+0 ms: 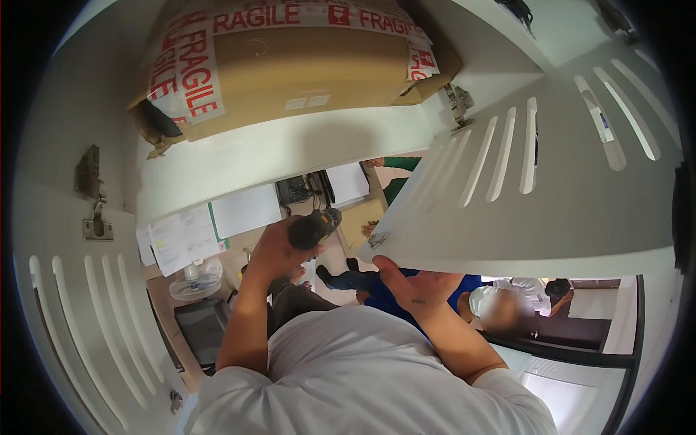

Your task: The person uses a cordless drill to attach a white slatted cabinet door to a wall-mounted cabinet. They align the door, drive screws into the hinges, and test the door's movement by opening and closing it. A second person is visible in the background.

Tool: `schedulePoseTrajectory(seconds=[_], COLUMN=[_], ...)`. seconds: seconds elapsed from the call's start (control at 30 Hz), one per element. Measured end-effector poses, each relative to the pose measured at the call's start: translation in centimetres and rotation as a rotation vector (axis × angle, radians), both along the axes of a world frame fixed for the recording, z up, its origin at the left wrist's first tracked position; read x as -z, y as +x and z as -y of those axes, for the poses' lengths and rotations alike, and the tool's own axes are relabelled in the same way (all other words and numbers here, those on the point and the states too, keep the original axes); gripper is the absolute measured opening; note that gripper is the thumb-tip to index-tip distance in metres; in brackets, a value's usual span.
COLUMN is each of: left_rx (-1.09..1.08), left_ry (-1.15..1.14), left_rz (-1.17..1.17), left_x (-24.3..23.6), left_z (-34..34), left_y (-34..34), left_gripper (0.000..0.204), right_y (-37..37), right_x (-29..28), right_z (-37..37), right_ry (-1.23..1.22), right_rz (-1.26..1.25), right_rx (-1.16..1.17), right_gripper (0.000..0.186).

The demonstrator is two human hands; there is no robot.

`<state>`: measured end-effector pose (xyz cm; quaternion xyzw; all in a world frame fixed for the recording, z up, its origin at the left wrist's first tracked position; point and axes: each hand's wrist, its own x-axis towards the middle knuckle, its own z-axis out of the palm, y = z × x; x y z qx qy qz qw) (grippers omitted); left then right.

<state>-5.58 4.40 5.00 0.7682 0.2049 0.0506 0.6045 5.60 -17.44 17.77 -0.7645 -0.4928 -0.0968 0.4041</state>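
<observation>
A black cordless drill (315, 228) with an orange mark is in my left hand (274, 250), whose fingers are closed around it. The drill is held below the front edge of the white shelf, and its tip faces up and right. My right hand (424, 288) is at the lower edge of the white slotted cabinet door (507, 217), which stands swung out on the right. The thumb shows beside that edge; the other fingers are hidden behind the door. Near the thumb, a small metal fitting (378, 240) sits at the door's corner.
A taped cardboard box (290, 72) rests on the shelf (290, 148). Metal hinges (94, 196) and another slotted door (87, 312) are on the left. Below are papers (185, 239), a small fan (196, 280), a dark monitor (200, 330), a person in blue and another's green sleeve (401, 164).
</observation>
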Motion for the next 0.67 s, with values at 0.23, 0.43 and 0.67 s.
schedulePoseTrajectory(seconds=[0.23,0.43,0.67], left_rx=[-0.1,-0.383,-0.198], left_ry=[0.025,-0.416,-0.402], left_rz=[0.268,0.414,0.414], left_x=[-8.9,-11.5,-12.1], left_z=[-1.7,-2.7,-1.8], left_y=[-2.4,0.7,10.2], left_gripper=[0.038,0.026,0.028], right_y=[0.2,0.1,0.0], right_x=[-0.5,0.2,0.9], right_z=[-0.2,0.0,-0.3], right_ry=[0.049,0.076,0.235], right_rz=[0.086,0.002,0.16], right_rx=[-0.012,-0.013,0.151], right_gripper=[0.083,0.084,0.082])
